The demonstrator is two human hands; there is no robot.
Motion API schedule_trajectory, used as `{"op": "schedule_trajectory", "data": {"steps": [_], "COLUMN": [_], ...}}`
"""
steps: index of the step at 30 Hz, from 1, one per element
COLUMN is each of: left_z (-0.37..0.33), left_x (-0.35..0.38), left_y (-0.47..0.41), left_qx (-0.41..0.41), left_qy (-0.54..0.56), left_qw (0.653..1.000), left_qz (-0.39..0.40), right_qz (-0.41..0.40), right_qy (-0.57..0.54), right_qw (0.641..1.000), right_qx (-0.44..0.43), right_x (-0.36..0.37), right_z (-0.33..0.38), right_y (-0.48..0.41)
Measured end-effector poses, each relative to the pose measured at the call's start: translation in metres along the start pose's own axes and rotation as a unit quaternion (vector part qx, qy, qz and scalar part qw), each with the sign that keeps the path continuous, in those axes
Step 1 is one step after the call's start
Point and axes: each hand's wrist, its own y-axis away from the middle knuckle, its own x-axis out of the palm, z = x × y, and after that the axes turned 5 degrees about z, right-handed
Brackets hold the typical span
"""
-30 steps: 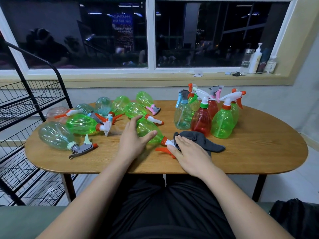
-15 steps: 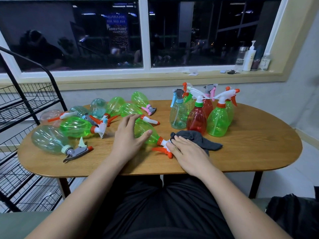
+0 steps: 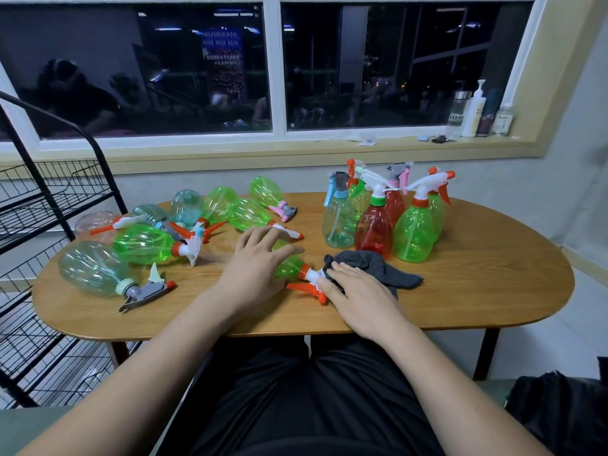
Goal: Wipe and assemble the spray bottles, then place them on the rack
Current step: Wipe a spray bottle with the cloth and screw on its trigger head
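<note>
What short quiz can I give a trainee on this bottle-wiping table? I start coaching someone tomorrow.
1. True or false: the red bottle stands upright.
2. Fill in: the lying bottle under the left hand is coloured ___.
3. Choose: the grey cloth is touched by A) the left hand, B) the right hand.

Key: 1 true; 2 green; 3 B.
</note>
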Motion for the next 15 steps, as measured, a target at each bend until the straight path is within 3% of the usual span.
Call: {"op": "schedule_trajectory", "data": {"steps": [8,15], "left_z": [0.0053,0.0011], "left_x": [0.0000,-0.0049], "left_y": [-0.0061,-0.0061], "left_qx": [-0.019,-0.088], "left_qy": [0.007,0.175], "left_qw": [0.999,0.973], "left_qz": [-0.030,-0.124], "right_qz": [-0.056,-0.080], "right_qy": [-0.022,0.029], "right_qw": [0.998,0.996], "right_qx": [0.014,0.004], "right_x": [-0.0035,-0.0067], "right_z": [0.0026,0.0080], "right_y": [0.0080,0.0051]}}
